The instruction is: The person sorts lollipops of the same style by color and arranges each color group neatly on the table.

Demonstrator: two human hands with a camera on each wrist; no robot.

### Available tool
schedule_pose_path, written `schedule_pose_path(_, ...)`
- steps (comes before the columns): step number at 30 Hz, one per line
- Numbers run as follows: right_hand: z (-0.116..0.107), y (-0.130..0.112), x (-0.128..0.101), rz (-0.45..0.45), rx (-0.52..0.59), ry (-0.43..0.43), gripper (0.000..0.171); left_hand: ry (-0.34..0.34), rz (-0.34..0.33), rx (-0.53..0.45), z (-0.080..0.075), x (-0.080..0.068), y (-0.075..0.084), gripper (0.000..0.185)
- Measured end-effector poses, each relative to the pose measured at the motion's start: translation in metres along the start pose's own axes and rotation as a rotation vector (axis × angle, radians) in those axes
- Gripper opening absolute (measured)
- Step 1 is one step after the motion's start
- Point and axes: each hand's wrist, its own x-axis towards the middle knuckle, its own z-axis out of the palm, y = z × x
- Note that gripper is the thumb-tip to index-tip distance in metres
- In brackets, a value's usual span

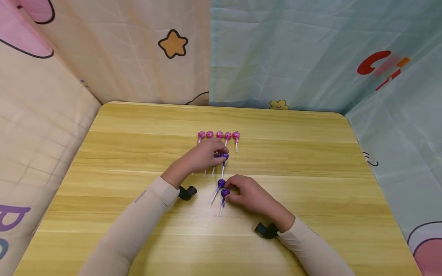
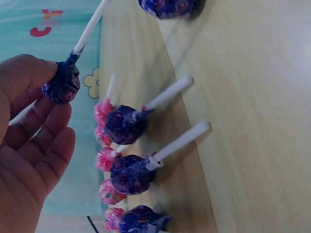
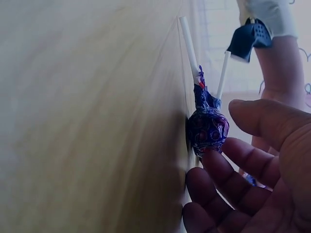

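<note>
My left hand (image 1: 207, 155) pinches the head of a purple-wrapped lollipop (image 2: 63, 85) between thumb and fingers, its white stick pointing away from the palm. Below it on the table, other purple lollipops (image 2: 131, 174) lie side by side, partly covered by that hand in the head view. Behind them runs a row of pink lollipops (image 1: 219, 135). My right hand (image 1: 250, 193) is at a purple lollipop (image 3: 209, 128) lying on the table, with loosely bent fingers at its head and the thumb slightly apart. Another purple lollipop (image 1: 221, 184) lies just beyond that one.
The wooden table (image 1: 310, 153) has curtains (image 1: 276, 50) with cartoon prints along its back and sides. A black device (image 1: 188, 193) sits at the left wrist, and a similar black device (image 1: 266, 230) is at the right wrist.
</note>
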Motion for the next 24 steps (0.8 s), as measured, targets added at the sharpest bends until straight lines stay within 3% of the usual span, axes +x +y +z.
schedule_pose_path(8,0.001,0.004,0.002,0.014,0.0,-0.003,0.017,-0.053,0.005,0.036,0.004,0.012,-0.012,0.015)
schedule_pose_path(14,0.002,0.004,0.003,0.013,0.005,-0.003,0.018,-0.053,0.004,0.02,0.01,0.017,-0.014,0.016)
schedule_pose_path(24,0.002,0.004,0.004,-0.014,-0.009,0.012,0.015,-0.066,-0.008,0.08,0.016,0.024,-0.015,0.014)
